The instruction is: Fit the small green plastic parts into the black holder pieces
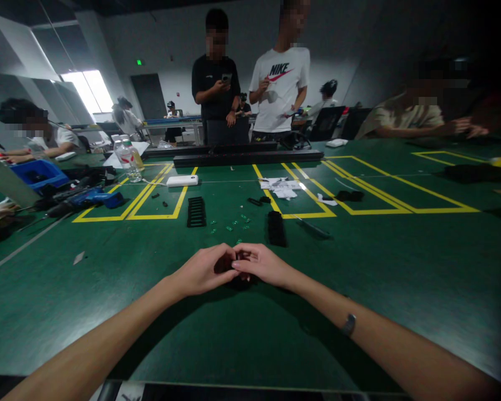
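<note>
Over the green table (pixel 158 312), my left hand (pixel 206 269) and my right hand (pixel 265 264) meet at the fingertips. Both are closed around a small dark piece (pixel 235 263), mostly hidden by the fingers, so its kind does not show. Just beyond the hands lie several small green circuit boards (pixel 229 228). To their left rests a black slotted frame (pixel 196 212). A black ribbed block (pixel 276 228) stands to their right. Small black parts (pixel 256 201) lie farther back.
A white power bank (pixel 182 181) and plastic bottles (pixel 129 159) stand at the back left. A blue power drill (pixel 87 199) and a blue bin (pixel 39 175) are at far left. Crumpled paper (pixel 281 187) lies beyond the block. Long black bars (pixel 248 158) cross the back; two people stand behind.
</note>
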{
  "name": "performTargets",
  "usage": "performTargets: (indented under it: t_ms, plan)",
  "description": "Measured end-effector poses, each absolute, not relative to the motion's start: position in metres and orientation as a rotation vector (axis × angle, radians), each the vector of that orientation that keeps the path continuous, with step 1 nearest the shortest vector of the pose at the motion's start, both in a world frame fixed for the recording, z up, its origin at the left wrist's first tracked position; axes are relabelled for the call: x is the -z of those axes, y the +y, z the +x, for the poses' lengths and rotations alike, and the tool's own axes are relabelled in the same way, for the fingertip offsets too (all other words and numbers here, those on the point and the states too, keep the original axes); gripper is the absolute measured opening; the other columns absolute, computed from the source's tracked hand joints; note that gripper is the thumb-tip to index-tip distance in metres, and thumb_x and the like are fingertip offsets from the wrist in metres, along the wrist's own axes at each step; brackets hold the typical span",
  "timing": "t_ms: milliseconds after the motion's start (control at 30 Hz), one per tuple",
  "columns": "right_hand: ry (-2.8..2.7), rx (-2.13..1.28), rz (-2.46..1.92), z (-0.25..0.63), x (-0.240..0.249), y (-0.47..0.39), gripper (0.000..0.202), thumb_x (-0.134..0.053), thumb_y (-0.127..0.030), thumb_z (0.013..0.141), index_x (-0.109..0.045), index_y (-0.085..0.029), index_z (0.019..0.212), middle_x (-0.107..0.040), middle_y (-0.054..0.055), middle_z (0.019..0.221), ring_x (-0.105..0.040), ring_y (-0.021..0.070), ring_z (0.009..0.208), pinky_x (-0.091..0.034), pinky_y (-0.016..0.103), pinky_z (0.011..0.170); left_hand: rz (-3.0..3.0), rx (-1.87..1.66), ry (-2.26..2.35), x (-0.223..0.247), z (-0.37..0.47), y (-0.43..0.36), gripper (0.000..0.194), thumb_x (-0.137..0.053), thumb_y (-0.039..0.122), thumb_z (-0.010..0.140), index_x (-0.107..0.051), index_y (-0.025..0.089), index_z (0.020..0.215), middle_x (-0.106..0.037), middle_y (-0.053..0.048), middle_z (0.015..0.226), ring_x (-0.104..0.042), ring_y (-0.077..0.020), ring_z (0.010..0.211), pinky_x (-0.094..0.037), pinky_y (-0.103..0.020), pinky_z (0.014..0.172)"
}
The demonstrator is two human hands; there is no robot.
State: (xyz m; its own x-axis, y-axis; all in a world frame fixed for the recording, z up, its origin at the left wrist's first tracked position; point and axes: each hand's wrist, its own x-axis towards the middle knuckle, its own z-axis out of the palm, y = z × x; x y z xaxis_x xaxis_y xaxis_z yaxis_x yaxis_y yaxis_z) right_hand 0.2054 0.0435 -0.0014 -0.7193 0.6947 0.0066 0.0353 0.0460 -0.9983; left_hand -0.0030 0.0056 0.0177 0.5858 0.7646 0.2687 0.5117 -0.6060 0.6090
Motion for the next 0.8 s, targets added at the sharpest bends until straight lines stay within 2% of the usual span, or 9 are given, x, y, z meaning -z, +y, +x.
performTargets:
  t_ms: [200, 333, 467, 633, 800]
  plan:
    - [-1.792, -1.727, -0.706, 0.2055, 0.0067, 0.0443, 0.042, -0.071, -0.040, 0.083, -0.060, -0.014, 0.114, -0.064, 0.004, 0.090, -0.058, 0.0109, 0.066, -0.047, 0.023, 0.059, 2.362, -0.727, 1.072, -0.0136, -0.0053, 0.0089, 0.022, -0.057, 0.035, 0.093, -0.056, 0.018, 0.106, -0.060, -0.003, 0.087, -0.054, -0.0140, 0.072, -0.043, -0.025, 0.065]
    - [-1.773, -1.723, -0.720, 0.2059, 0.0087, 0.0454, 0.046, -0.073, -0.040, 0.082, -0.059, -0.015, 0.118, -0.064, 0.002, 0.085, -0.057, 0.0113, 0.066, -0.046, 0.023, 0.059, 2.369, -0.732, 1.095, -0.0129, -0.0062, 0.0099, 0.019, -0.058, 0.033, 0.092, -0.056, 0.018, 0.105, -0.059, -0.002, 0.085, -0.053, -0.0136, 0.071, -0.042, -0.024, 0.064]
    - [-1.775, -1.711, -0.731, 0.2060, 0.0082, 0.0462, 0.041, -0.072, -0.041, 0.083, -0.062, -0.014, 0.111, -0.063, 0.001, 0.082, -0.058, 0.0114, 0.066, -0.047, 0.023, 0.060, 2.375, -0.747, 1.074, -0.0150, -0.0054, 0.0085, 0.021, -0.058, 0.035, 0.093, -0.055, 0.018, 0.106, -0.060, -0.002, 0.087, -0.054, -0.0136, 0.072, -0.042, -0.024, 0.065]
    - [-1.859, -1.727, -0.708, 0.2067, 0.0091, 0.0472, 0.035, -0.066, -0.048, 0.087, -0.062, -0.014, 0.096, -0.062, 0.000, 0.072, -0.060, 0.0117, 0.059, -0.046, 0.022, 0.053, 2.377, -0.772, 1.095, -0.0142, -0.0042, 0.0079, 0.020, -0.057, 0.036, 0.094, -0.055, 0.018, 0.102, -0.058, -0.002, 0.084, -0.052, -0.0131, 0.069, -0.041, -0.024, 0.063]
    - [-1.844, -1.790, -0.695, 0.2065, 0.0077, 0.0470, 0.036, -0.066, -0.049, 0.086, -0.059, -0.014, 0.091, -0.064, 0.000, 0.068, -0.064, 0.0132, 0.058, -0.050, 0.023, 0.054, 2.390, -0.768, 1.077, -0.0130, -0.0039, 0.0084, 0.021, -0.056, 0.037, 0.094, -0.055, 0.018, 0.103, -0.058, -0.002, 0.084, -0.052, -0.0134, 0.069, -0.042, -0.024, 0.063]
